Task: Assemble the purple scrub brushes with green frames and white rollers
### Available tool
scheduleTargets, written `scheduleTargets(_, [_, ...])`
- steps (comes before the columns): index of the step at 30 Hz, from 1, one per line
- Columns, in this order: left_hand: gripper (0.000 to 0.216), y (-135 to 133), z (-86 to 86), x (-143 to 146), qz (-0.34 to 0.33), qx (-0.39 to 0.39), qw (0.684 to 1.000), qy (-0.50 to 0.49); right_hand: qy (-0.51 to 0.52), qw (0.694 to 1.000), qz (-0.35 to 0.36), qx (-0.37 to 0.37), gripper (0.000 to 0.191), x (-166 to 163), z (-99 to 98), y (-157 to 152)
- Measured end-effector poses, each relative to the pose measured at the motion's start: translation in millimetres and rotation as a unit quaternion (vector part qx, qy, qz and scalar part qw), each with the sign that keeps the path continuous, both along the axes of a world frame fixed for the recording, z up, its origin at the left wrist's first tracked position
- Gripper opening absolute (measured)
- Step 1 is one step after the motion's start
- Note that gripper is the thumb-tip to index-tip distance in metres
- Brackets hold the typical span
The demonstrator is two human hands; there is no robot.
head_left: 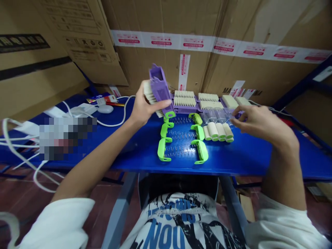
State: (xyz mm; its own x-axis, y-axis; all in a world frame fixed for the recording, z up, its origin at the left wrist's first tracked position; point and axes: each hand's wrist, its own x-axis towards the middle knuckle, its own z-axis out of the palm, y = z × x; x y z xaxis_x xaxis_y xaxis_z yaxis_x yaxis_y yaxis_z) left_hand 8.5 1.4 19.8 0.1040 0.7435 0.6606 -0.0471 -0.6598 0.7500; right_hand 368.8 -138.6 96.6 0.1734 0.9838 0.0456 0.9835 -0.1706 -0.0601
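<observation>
My left hand (142,107) is wrapped round a purple plastic brush housing (160,88) and holds it tilted above the table. Cream bristles line its left side, and a green piece sits at its lower end. On the right, my right hand (259,122) reaches in with bent fingers, thumb and forefinger at a clear plastic part (225,117). Below these fingers lies a stack of cream rollers (216,130) with green ends. Between my hands, green end brackets (163,149) stand in pairs, with metal springs (181,150) between them.
Purple housings with cream bristles (184,100) stand in a row at the back of the blue table (145,148). Cardboard boxes (160,20) rise behind. White cables (114,122) and a white mouse (105,109) lie on the left.
</observation>
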Motion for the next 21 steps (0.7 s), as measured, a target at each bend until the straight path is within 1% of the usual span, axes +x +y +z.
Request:
scheduleTargets(2, [0.124,5,-8.0,-1,0.033,0.087,0.994,0.064,-0.022,0.998,-0.023,-0.06,0.036,-7,-8.4,-9])
scheduleTargets(3, [0.132,6,-12.0,-1,0.044,0.124,0.987,0.092,-0.037,0.996,-0.032,-0.079,0.042,-10,-12.9,-11])
scheduleTargets(4, [0.134,6,-15.8,0,0.052,0.159,0.979,0.116,-0.051,0.994,-0.038,-0.089,0.045,-13,-17.1,-12])
scheduleTargets(6, [0.127,4,-22.0,1,0.067,0.228,0.96,0.15,-0.058,0.993,-0.045,-0.09,0.047,-14,-23.2,-10])
scheduleTargets(8, [0.11,0,-25.0,3,0.08,0.29,0.938,0.171,-0.035,0.994,-0.045,-0.09,0.049,-8,-25.7,-6])
scheduleTargets(10, [0.092,-3,-24.5,4,0.095,0.327,0.922,0.183,-0.004,0.995,-0.039,-0.087,0.053,4,-25.2,-5])
scheduleTargets(12, [0.082,-4,-21.8,2,0.108,0.34,0.914,0.193,0.026,0.997,-0.023,-0.073,0.056,21,-22.7,-6])
scheduleTargets(14, [0.079,-4,-18.9,0,0.117,0.34,0.91,0.205,0.085,0.995,-0.004,-0.059,0.06,39,-18.9,-12])
scheduleTargets(16, [0.078,-3,-17.0,-1,0.125,0.341,0.906,0.216,0.182,0.982,0.001,-0.052,0.066,56,-14.6,-19])
scheduleTargets(18, [0.074,-4,-16.6,-2,0.135,0.343,0.9,0.232,0.285,0.958,-0.009,-0.035,0.069,70,-10.6,-27])
scheduleTargets(20, [0.07,-6,-17.2,-1,0.144,0.35,0.894,0.241,0.373,0.927,-0.018,0.016,0.068,77,-7.0,-32])
scheduleTargets(21, [0.07,-8,-17.7,0,0.148,0.356,0.891,0.241,0.417,0.907,-0.02,0.051,0.067,77,-5.2,-33])
